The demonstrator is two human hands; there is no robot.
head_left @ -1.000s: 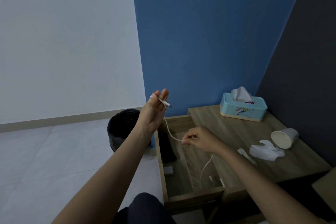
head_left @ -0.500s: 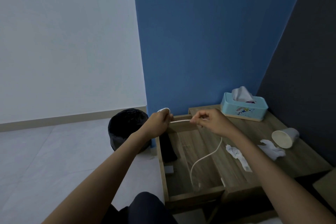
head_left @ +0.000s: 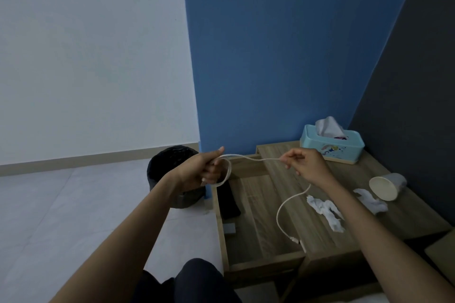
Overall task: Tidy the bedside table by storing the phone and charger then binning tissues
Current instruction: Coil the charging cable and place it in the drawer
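Observation:
My left hand (head_left: 200, 171) is closed around a loop of the white charger cable (head_left: 282, 206), above the open drawer's (head_left: 261, 257) left rear corner. A short way to the right, my right hand (head_left: 305, 163) pinches the same cable, so a stretch runs between the hands. The rest hangs down in a curve, its plug end near the drawer's front right. A dark phone (head_left: 227, 200) lies inside the drawer at the left. Two crumpled white tissues (head_left: 325, 211) (head_left: 370, 200) lie on the wooden bedside table (head_left: 403, 216).
A black bin (head_left: 170, 174) stands on the pale floor left of the table. At the table's back is a light blue tissue box (head_left: 332, 145); a white paper cup (head_left: 386, 186) lies on its side at the right. My knee (head_left: 197, 280) shows at the bottom.
The hands came together over the drawer's rear edge, then moved apart. A loop of cable now hangs around my left hand, and less cable dangles into the drawer.

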